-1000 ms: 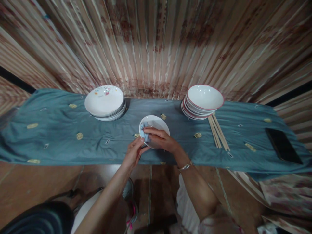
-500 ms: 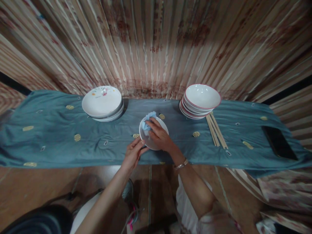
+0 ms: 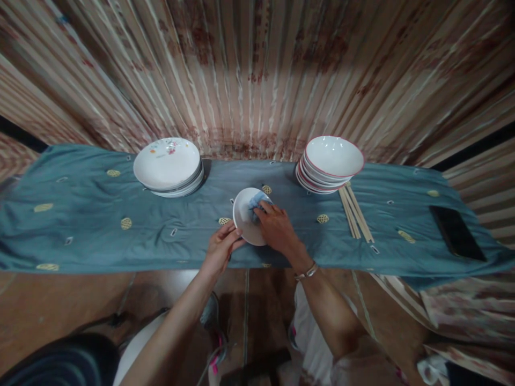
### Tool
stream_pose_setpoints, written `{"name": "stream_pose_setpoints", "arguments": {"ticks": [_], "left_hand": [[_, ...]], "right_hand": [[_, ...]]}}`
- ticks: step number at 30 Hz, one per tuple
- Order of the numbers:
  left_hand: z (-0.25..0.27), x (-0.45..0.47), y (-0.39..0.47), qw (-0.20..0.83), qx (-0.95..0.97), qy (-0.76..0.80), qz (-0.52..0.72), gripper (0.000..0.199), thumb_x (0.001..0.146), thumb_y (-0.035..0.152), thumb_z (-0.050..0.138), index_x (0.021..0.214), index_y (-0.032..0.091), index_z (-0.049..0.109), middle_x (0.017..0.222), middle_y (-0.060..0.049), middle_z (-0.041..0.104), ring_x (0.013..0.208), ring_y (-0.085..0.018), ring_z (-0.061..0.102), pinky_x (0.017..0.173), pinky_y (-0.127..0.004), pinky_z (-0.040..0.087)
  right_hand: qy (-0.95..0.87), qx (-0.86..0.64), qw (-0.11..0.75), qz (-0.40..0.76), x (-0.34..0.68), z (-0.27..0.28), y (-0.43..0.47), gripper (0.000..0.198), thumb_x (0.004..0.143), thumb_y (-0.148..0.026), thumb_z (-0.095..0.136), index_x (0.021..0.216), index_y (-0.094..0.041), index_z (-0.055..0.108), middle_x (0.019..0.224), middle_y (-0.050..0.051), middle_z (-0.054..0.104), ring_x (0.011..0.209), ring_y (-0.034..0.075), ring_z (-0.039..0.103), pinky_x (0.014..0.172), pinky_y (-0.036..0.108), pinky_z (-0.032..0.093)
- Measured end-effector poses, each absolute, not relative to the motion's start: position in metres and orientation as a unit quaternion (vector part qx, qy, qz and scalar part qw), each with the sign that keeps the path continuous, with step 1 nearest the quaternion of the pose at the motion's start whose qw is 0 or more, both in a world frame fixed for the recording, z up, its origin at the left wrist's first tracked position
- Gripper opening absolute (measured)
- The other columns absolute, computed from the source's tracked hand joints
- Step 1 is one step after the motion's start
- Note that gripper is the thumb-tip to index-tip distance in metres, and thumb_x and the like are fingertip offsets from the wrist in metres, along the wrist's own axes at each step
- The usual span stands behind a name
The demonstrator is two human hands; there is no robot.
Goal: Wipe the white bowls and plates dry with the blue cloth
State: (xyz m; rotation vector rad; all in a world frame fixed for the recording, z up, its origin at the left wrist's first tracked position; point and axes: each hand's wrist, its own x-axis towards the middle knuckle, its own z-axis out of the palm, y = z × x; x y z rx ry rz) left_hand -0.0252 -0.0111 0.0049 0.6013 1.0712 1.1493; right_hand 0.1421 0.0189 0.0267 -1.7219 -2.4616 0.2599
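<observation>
Left hand [image 3: 220, 247] pinching near rim of small white plate [image 3: 245, 220], tilting it up off the cloth. Right hand [image 3: 277, 228] closed on blue rag [image 3: 257, 200], pressed into the plate's far side. Plate at middle of bench, close to near edge. Wiping looks mid-way: one plate in hand, flowered stack [image 3: 169, 166] at back left, red-rimmed stack [image 3: 332, 163] at back right; can't tell which is done. Chopsticks [image 3: 355, 213] just right of red-rimmed stack, phone [image 3: 456, 233] near right end. Blue tablecloth [image 3: 80, 225] bare on left half: room there. Near edge tight under the plate.
</observation>
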Motion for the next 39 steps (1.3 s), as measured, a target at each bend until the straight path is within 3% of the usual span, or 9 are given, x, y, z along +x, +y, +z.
{"name": "stream_pose_setpoints", "arguments": {"ticks": [8, 14, 19, 24, 30, 39], "left_hand": [[0.004, -0.026, -0.010, 0.666, 0.269, 0.475, 0.509, 0.057, 0.051, 0.043, 0.094, 0.098, 0.017, 0.075, 0.102, -0.009, 0.078, 0.097, -0.027, 0.073, 0.088, -0.041, 0.060], [0.001, -0.028, -0.010, 0.667, 0.274, 0.464, 0.514, 0.053, 0.055, 0.042, 0.092, 0.098, 0.016, 0.075, 0.105, -0.009, 0.078, 0.099, -0.029, 0.073, 0.093, -0.045, 0.059], [0.004, -0.027, -0.012, 0.669, 0.269, 0.465, 0.513, 0.051, 0.056, 0.043, 0.092, 0.096, 0.016, 0.075, 0.107, -0.009, 0.077, 0.099, -0.027, 0.073, 0.094, -0.044, 0.058], [0.008, -0.026, -0.014, 0.669, 0.272, 0.465, 0.513, 0.054, 0.055, 0.042, 0.093, 0.099, 0.017, 0.075, 0.107, -0.009, 0.077, 0.100, -0.027, 0.073, 0.093, -0.042, 0.059], [0.006, -0.026, -0.014, 0.675, 0.271, 0.462, 0.508, 0.057, 0.053, 0.043, 0.093, 0.100, 0.017, 0.075, 0.106, -0.010, 0.077, 0.104, -0.029, 0.071, 0.094, -0.043, 0.058], [0.005, -0.027, -0.013, 0.664, 0.238, 0.482, 0.520, 0.052, 0.052, 0.040, 0.093, 0.093, 0.015, 0.075, 0.111, -0.010, 0.076, 0.103, -0.028, 0.071, 0.093, -0.043, 0.059]], "right_hand": [[-0.824, -0.515, 0.080, 0.225, 0.151, 0.028, 0.017, 0.034, 0.092, -0.009, 0.045, 0.114, -0.014, 0.070, 0.122, 0.012, 0.068, 0.114, 0.023, 0.061, 0.104, 0.035, 0.043], [-0.803, -0.440, 0.159, 0.368, 0.153, 0.019, 0.025, 0.033, 0.087, -0.010, 0.047, 0.107, -0.016, 0.072, 0.107, 0.006, 0.074, 0.100, 0.019, 0.066, 0.092, 0.031, 0.048], [-0.764, -0.383, 0.244, 0.457, 0.147, 0.013, 0.027, 0.042, 0.084, -0.009, 0.045, 0.119, -0.017, 0.067, 0.122, 0.007, 0.070, 0.111, 0.019, 0.064, 0.100, 0.034, 0.048], [-0.760, -0.404, 0.292, 0.417, 0.138, 0.005, 0.025, 0.049, 0.089, -0.012, 0.044, 0.135, -0.021, 0.058, 0.147, 0.007, 0.056, 0.137, 0.020, 0.050, 0.118, 0.040, 0.036], [-0.791, -0.448, 0.278, 0.311, 0.132, -0.002, 0.026, 0.053, 0.092, -0.012, 0.041, 0.144, -0.016, 0.050, 0.156, 0.013, 0.043, 0.146, 0.023, 0.039, 0.122, 0.044, 0.031], [-0.820, -0.508, 0.165, 0.203, 0.138, 0.013, 0.023, 0.052, 0.089, -0.008, 0.040, 0.137, -0.012, 0.058, 0.149, 0.014, 0.052, 0.133, 0.026, 0.052, 0.116, 0.043, 0.039]]}}
